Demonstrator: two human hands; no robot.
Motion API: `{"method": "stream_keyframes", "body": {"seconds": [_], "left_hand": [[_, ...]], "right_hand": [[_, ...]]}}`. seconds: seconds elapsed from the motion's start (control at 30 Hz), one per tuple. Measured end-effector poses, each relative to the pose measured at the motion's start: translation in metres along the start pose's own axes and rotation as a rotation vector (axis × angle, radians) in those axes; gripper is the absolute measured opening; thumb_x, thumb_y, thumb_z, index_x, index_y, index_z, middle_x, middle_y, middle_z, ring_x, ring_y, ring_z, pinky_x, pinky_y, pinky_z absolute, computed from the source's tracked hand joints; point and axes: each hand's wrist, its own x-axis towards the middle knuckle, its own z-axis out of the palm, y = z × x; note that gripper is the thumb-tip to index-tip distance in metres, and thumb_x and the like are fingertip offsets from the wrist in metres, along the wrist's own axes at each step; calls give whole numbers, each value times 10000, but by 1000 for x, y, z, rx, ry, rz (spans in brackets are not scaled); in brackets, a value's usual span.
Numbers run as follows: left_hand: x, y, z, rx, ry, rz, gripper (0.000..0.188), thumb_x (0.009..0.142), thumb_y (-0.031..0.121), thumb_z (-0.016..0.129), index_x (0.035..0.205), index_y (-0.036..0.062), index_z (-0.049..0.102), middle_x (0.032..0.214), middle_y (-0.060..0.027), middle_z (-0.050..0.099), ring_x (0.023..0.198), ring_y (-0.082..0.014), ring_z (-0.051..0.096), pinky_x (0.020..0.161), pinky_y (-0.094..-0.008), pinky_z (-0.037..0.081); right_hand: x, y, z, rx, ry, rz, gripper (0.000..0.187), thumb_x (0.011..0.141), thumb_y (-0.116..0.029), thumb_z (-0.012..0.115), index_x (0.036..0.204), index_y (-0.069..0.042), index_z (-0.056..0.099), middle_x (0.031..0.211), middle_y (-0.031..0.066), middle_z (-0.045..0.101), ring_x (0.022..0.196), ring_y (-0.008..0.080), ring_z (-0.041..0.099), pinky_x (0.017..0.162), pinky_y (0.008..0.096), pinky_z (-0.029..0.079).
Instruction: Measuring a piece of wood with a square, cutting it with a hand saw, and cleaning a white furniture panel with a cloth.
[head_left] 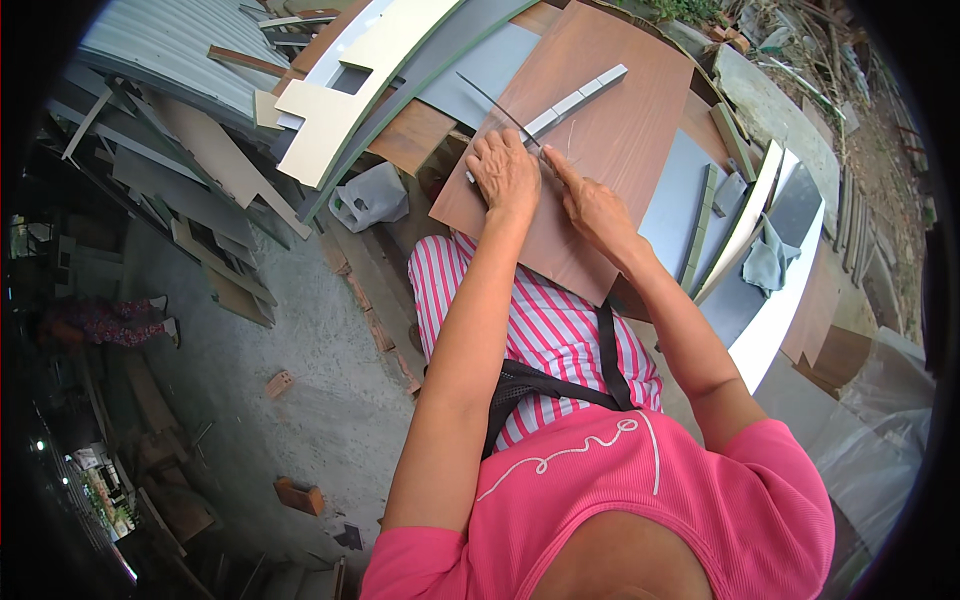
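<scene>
A brown wood-grain board (630,90) lies in front of me, its near edge over my lap. On it rests a narrow grey-white strip (590,91), marked off by cross lines into short sections. My left hand (505,172) is closed over the near end of this strip and presses it down; a bit of the end shows left of the fingers. A thin dark blade (490,97) crosses the strip at a slant just beyond my left fingertips. Its near end runs into my right hand (598,212), whose index finger stretches along it while the others curl under.
Curved cream and grey panels (340,120) are stacked at the left. A white plastic bag (370,197) hangs beside the board. At right lie a green-edged strip (700,225) and a blue-grey cloth (770,258). Another person's legs (120,325) show far left; bricks (300,495) lie on the concrete floor.
</scene>
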Motion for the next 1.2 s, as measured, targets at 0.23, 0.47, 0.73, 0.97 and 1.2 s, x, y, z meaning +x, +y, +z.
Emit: {"method": "stream_keyframes", "body": {"seconds": [0.23,0.47,0.73,0.97,1.2], "left_hand": [[0,-2,1,88,27,18,255,825,226,575,1003,44,555,1026,-147,566,1007,-286,513,842,-433,379],[-1,-3,-1,5,7,11,252,815,192,574,1004,31,530,1044,-171,557,1041,-331,495,867,-473,364],[-1,1,2,70,58,34,271,809,236,603,988,40,549,1013,-150,563,1000,-288,511,831,-432,380],[0,-1,3,89,44,24,280,809,239,602,1000,39,555,1019,-148,564,1001,-288,511,831,-432,380],[-1,-4,3,62,60,33,245,805,197,575,988,36,544,1016,-161,562,1002,-316,507,836,-454,377]], "right_hand": [[-86,6,-34,-90,-119,135,630,908,-90,470,1464,-279,243,741,224,599,664,399,618,624,502,489],[-91,3,-37,-47,-125,172,634,900,-78,470,1462,-276,254,744,227,598,680,394,622,632,505,484],[-14,8,-4,-16,-29,3,636,899,-80,470,1466,-249,238,802,248,618,714,410,627,646,510,492],[-87,7,-30,-59,-107,128,624,914,-91,469,1468,-260,235,761,221,606,659,392,622,607,493,495],[-99,1,-38,-43,-126,147,640,908,-83,472,1470,-267,227,751,213,602,658,389,622,614,499,493]]}}
